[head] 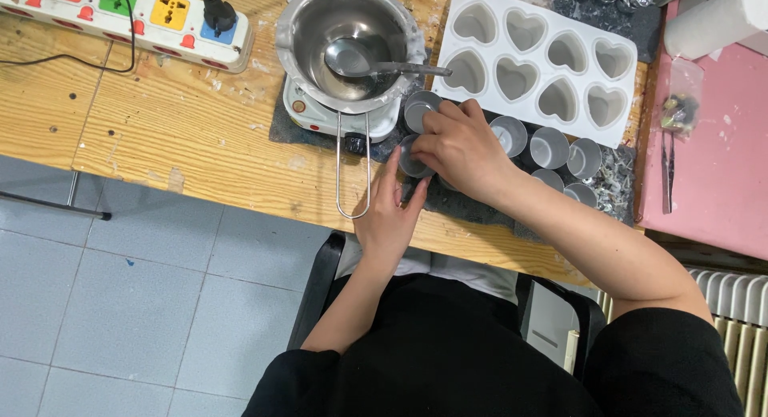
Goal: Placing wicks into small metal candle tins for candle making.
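Note:
My left hand [390, 213] holds a small round metal cup [410, 159] from below, fingers along its side. My right hand [462, 149] reaches over the same cup, fingertips pinched at its top. Whatever sits inside the cup is hidden by the fingers. A second small cup [418, 109] stands just above, next to my right fingertips. Several more small metal cups [550, 147] stand in a cluster to the right on a dark mat [616, 185].
A steel melting pot [346, 45] with a spoon [376, 63] sits on a small white heater, its wire handle [353, 177] pointing toward me. A white heart-shaped mould tray [534, 61] lies behind the cups. A power strip [128, 17] lies far left; tweezers [667, 169] on pink mat at right.

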